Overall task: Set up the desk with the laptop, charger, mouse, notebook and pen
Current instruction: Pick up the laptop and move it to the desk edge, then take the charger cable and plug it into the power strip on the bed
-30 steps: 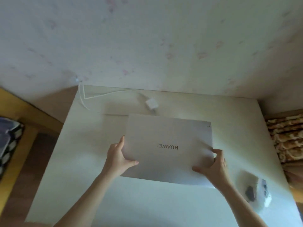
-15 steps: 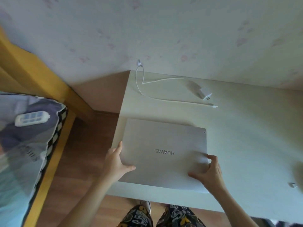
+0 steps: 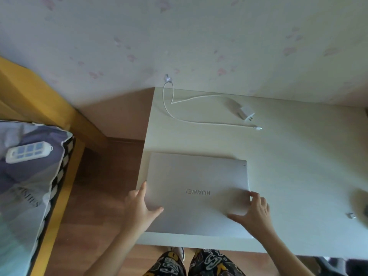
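Observation:
A closed silver laptop [image 3: 197, 182] with its logo upside down lies flat at the front left corner of the white desk [image 3: 298, 166]. My left hand [image 3: 140, 208] grips its left edge, thumb on the lid. My right hand [image 3: 253, 213] holds its front right corner, fingers spread on the lid. Behind the laptop lies the white charger [image 3: 246, 112], its cable [image 3: 169, 108] looping to the desk's back left corner and ending in a free plug [image 3: 257, 128]. No mouse, notebook or pen can be made out.
A small metallic object [image 3: 350, 215] and a dark blurred shape [image 3: 361, 202] sit at the desk's right edge. A bed with a yellow wooden frame [image 3: 59, 196], a pillow and a white remote [image 3: 27, 151] stands left. Wooden floor [image 3: 103, 186] lies between. The wall runs behind the desk.
The laptop has shifted from the desk's middle toward the front left corner, both hands still on it. My view swung left, revealing the bed; the charger cable now lies clear behind the laptop.

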